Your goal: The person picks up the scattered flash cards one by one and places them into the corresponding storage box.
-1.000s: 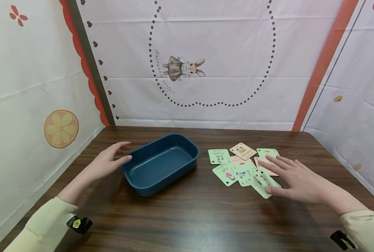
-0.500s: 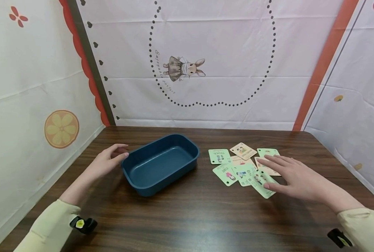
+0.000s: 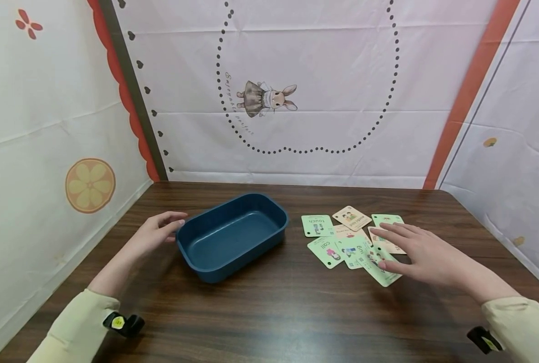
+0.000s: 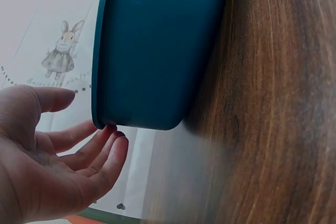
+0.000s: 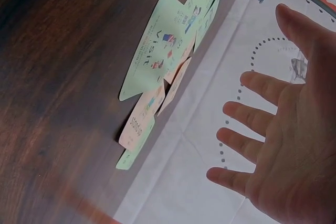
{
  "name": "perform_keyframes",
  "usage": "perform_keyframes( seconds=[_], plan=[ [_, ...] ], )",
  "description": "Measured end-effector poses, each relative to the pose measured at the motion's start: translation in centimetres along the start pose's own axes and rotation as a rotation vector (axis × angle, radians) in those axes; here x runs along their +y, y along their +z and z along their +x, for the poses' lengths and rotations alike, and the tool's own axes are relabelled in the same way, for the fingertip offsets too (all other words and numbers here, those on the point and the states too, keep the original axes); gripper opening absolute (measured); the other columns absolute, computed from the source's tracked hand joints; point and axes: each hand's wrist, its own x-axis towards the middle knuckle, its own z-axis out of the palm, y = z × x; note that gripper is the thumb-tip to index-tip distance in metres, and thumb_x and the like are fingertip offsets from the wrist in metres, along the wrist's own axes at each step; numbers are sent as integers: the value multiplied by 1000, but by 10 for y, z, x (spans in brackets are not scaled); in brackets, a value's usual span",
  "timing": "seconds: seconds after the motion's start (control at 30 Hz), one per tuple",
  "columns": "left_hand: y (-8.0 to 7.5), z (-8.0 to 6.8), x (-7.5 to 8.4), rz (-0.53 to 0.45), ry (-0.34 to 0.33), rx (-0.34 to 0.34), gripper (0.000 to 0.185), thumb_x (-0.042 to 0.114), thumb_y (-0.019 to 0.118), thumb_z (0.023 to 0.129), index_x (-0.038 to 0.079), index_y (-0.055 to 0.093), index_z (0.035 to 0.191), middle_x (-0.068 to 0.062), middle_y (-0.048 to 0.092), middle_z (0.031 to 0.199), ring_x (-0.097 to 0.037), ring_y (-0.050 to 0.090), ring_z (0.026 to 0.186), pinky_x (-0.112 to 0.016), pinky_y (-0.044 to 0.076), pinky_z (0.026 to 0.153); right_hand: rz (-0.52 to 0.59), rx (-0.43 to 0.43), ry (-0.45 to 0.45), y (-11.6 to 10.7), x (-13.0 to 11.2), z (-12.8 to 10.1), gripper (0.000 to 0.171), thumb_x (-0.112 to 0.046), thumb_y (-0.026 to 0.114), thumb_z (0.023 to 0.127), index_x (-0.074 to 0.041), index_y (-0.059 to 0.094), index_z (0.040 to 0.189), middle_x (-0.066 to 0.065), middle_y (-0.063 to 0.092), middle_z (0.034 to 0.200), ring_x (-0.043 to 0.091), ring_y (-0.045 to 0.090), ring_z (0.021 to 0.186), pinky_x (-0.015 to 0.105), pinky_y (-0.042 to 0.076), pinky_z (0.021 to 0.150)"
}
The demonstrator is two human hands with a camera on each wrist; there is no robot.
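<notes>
Now: left hand (image 3: pixel 153 233) fingers (image 4: pixel 107 153) relaxed, touching the bin (image 3: pixel 233 234) rim, gripping nothing. Right hand (image 3: pixel 421 252) spread flat over the cards (image 3: pixel 351 242), holding none.

cards (image 3: pixel 378 241): partly under right hand (image 3: pixel 421 254) | tub (image 4: pixel 157 51): top cut off

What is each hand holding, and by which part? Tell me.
Nothing is held. The left hand is open beside the blue tub, fingertips at its rim. The right hand hovers open over the scattered word cards.
</notes>
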Motion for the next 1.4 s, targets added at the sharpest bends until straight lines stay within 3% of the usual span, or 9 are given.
perform_keyframes(
  seconds=[0.47, 0.73, 0.97, 1.17, 1.4],
  plan=[
    [6, -3, -7, -56, 51, 3, 44, 20, 37, 108, 0, 42, 146, -28, 47, 146, -32, 55, 127, -46, 55, 102, 37, -27, 43, 0, 0, 12, 71, -62, 61, 89, -18, 50, 144, 17, 45, 151, 46, 41, 138, 69, 42, 100],
    [7, -4, -9, -45, 63, 23, 43, 16, 40, 107, 1, 42, 147, -27, 48, 146, -35, 53, 129, -52, 52, 105, 78, -29, 63, 4, 2, 22, 67, -59, 60, 91, -19, 50, 144, 17, 45, 151, 46, 41, 138, 68, 42, 102],
    [8, -10, -8, -48, 31, 22, 44, 15, 42, 106, 0, 42, 147, -27, 47, 146, -29, 58, 123, -44, 57, 100, 118, -42, 76, 8, 3, 31, 69, -58, 58, 92, -20, 45, 148, 17, 44, 152, 47, 39, 138, 68, 42, 102],
    [7, -11, -8, -104, -19, -4, 45, 17, 41, 106, 0, 40, 148, -28, 44, 149, -27, 61, 121, -46, 55, 101, 150, -28, 65, 10, 7, 39, 69, -56, 58, 93, -15, 45, 148, 21, 42, 153, 49, 37, 139, 68, 40, 106],
    [6, -11, -10, -224, -57, -35, 48, 18, 44, 105, -2, 38, 148, -28, 43, 148, -7, 62, 106, -30, 60, 92, 169, -32, 79, 14, 8, 47, 69, -57, 57, 93, -16, 45, 147, 21, 40, 154, 51, 35, 139, 69, 37, 107]
  ],
)
